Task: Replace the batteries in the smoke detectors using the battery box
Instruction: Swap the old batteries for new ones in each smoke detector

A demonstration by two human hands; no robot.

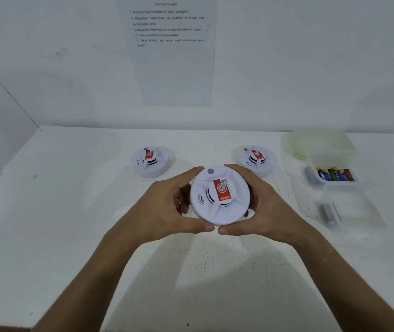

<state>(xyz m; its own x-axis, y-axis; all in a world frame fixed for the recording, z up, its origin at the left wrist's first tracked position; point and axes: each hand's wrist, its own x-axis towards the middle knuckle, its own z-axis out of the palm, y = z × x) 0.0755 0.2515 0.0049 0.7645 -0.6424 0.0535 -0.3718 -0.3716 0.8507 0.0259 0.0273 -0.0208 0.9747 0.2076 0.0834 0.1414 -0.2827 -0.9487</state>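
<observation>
A round white smoke detector (pixel 217 207) with a red label is held above the middle of the white table. My left hand (pixel 167 207) grips its left rim and my right hand (pixel 270 207) grips its right rim, thumbs meeting under the near edge. Two more white smoke detectors lie on the table behind it, one at the left (pixel 150 161) and one at the right (pixel 256 159). At the right stands a clear battery box (pixel 332 185) holding several coloured batteries (pixel 335 174).
A pale green translucent lid (pixel 320 142) lies behind the battery box. A second clear container (pixel 356 212) with a grey battery (pixel 327 213) sits nearer on the right. A printed instruction sheet (pixel 169 44) hangs on the wall behind the white table (pixel 71 212).
</observation>
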